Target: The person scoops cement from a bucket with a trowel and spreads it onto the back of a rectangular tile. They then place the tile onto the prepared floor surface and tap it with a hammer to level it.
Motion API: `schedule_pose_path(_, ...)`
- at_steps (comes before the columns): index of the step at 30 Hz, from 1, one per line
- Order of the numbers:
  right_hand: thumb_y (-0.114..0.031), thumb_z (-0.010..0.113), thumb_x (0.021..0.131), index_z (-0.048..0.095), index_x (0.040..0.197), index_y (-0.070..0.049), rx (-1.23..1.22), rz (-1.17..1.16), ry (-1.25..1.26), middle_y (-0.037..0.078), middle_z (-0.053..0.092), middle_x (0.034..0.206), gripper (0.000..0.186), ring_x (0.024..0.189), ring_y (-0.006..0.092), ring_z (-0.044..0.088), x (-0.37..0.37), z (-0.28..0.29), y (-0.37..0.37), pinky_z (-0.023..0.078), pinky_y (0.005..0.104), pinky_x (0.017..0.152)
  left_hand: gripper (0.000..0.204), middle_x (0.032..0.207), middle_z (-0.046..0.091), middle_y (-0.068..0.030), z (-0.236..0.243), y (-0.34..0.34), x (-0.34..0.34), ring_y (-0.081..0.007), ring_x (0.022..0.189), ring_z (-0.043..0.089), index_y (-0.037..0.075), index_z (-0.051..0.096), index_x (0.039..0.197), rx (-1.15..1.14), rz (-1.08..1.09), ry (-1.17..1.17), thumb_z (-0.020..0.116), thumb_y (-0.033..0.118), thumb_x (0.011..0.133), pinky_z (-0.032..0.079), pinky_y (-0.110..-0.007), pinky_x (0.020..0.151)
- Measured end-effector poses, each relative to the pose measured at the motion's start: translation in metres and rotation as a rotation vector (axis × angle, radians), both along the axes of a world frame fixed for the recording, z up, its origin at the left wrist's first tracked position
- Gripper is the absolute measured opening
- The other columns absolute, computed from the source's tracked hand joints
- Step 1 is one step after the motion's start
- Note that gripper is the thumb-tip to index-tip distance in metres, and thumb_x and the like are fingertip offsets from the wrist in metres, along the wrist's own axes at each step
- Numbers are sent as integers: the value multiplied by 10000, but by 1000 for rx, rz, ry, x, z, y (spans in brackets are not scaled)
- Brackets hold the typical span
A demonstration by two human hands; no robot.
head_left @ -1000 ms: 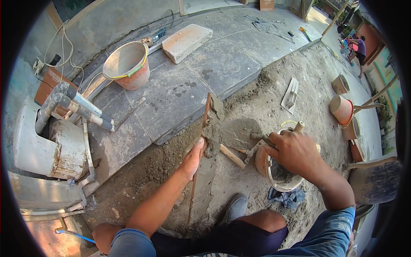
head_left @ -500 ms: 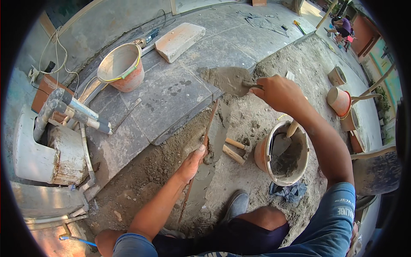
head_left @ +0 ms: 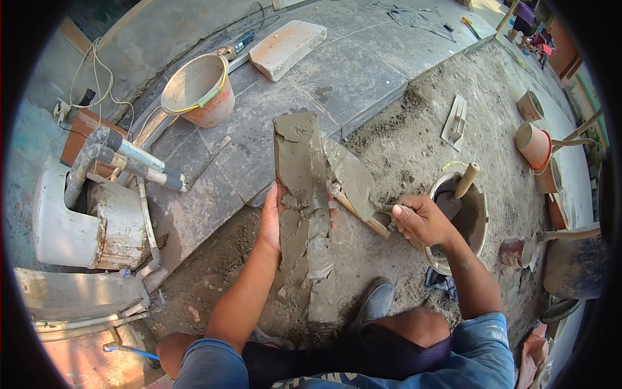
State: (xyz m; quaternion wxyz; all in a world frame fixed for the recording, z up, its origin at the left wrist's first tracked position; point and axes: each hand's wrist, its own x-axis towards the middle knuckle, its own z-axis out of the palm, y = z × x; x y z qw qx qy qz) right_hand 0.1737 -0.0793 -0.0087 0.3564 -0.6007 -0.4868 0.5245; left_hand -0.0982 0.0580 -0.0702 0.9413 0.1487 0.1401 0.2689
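Note:
A long mortar-coated board (head_left: 298, 152) stands lengthwise in front of me, its face toward me. My left hand (head_left: 269, 220) grips its sides. Against the board's right edge rests a trowel blade (head_left: 350, 174) smeared with mortar, its handle held in my right hand (head_left: 421, 220). Behind the blade, partly hidden, lies a wooden-handled hammer (head_left: 377, 227). To the right stands a mortar bucket (head_left: 478, 241) with another trowel handle (head_left: 468, 179) sticking out. A metal float (head_left: 456, 123) lies on the sandy ground beyond it.
A tiled step (head_left: 343, 68) carries a bucket (head_left: 210, 110) and a pale block (head_left: 288, 48). Pipes (head_left: 149, 168) and a cut white container (head_left: 58, 220) sit left. Several buckets and long-handled tools (head_left: 538, 146) line the right. A person (head_left: 523, 21) is at the far right back.
The board has turned from edge-on to show its coated face and shifted left. My right hand and trowel swung up and right, then came down to the board's right edge.

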Motion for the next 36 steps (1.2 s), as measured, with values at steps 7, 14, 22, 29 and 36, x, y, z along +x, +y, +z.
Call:
schedule_pose_path(7, -350, 511, 1003, 538, 731, -52, 68, 9, 134, -11, 488, 577, 405, 497, 74, 468, 11, -33, 52, 365, 241, 460, 684, 1254, 552, -251, 3, -6, -2, -487, 1097, 568, 77, 448, 1385, -133, 31, -79, 359, 593, 946, 492, -597, 884)
schedule_pose_path(14, -383, 522, 991, 545, 730, -62, 200, -23, 150, -11, 492, 554, 414, 492, 85, 487, 12, -44, 97, 377, 250, 461, 691, 1161, 603, -253, 8, -18, 2, -481, 1011, 610, 65, 477, 1360, -154, 23, 9, 369, 603, 940, 516, -588, 847)
schedule_pose_path(22, -427, 547, 963, 599, 786, 5, 69, 265, -526, 93, 541, 581, 470, 560, 190, 570, 41, 12, 89, 459, 351, 571, 690, 1152, 600, -256, 14, -17, -10, -451, 899, 639, 76, 472, 1365, -13, 12, 38, 327, 602, 942, 547, -579, 736)
schedule_pose_path(29, -461, 547, 944, 677, 898, 4, -223, 418, -1047, 185, 666, 764, 486, 737, 365, 642, 76, 55, 40, 489, 437, 692, 693, 1130, 605, -243, 0, -6, -14, -418, 911, 638, 34, 507, 1323, -67, 103, 53, 331, 591, 950, 546, -523, 761)
schedule_pose_path(36, -440, 515, 983, 572, 769, -23, -87, 137, -215, 4, 493, 548, 472, 467, 87, 510, 44, 25, 57, 406, 263, 464, 634, 1249, 560, -248, -14, 2, -10, -410, 1105, 579, 42, 470, 1353, -98, 94, 103, 362, 537, 971, 495, -542, 909)
